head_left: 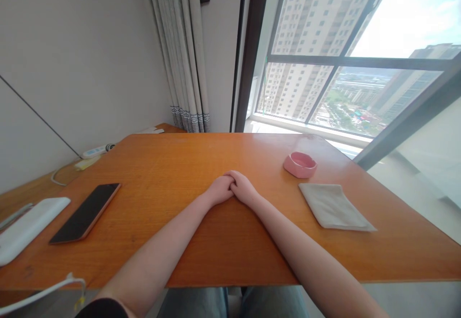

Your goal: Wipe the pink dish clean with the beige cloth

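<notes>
My left hand (219, 191) and my right hand (245, 189) are clasped together on the wooden table (201, 154), near its middle. The right fingers wrap over the left hand, and the left fingers are folded in, mostly hidden. No object shows in either hand. Beyond and to the right of them sits a pink octagonal bowl (301, 165). A folded grey cloth (333, 207) lies flat just nearer than the bowl. On the left side rests a dark-screened phone or tablet (85, 213) with a pinkish edge, apart from both hands.
At the far left lies a long white case (34, 229). A white cable (54, 287) hangs at the front left edge. Along the left wall are a power strip (95, 152) and a yellow item (87, 163). A curtain (183, 54) and a large window (324, 92) stand behind.
</notes>
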Motion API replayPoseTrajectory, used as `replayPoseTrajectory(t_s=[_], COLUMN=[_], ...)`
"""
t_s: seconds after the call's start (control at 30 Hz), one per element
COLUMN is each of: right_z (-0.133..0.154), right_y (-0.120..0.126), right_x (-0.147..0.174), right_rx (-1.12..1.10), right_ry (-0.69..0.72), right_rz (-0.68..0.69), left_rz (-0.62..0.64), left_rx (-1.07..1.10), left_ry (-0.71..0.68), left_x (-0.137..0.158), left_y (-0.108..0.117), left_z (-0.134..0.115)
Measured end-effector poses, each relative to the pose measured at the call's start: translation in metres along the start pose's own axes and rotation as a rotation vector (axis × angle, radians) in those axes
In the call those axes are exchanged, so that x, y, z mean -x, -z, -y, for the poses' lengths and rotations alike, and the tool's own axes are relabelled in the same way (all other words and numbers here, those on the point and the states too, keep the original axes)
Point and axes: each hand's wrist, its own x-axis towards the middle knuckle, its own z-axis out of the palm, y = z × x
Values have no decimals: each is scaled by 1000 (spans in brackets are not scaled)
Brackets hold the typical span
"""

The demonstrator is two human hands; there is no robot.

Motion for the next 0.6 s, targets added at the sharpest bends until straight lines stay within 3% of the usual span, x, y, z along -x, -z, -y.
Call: replayPoseTrajectory(t_s=[0.23,0.33,0.47,0.53,0.6], right_z=[2,-1,-17,-31,-49], right_y=[0,12,57,84,107], right_x=[0,-2,0,6,14], right_rx=[-21,2,321,534,662], right_ry=[-5,-35,-115,-293,-492], right_rz=[43,27,-314,-497,-580], left_rz=[2,8,35,33,21], left_rx=[8,33,101,122,129], left_ry=[13,-3,-21,-25,-25], left_x=[-1,-1,0,0,-1], left_y=[0,0,4,5,5], left_z=[0,1,0,1,2])
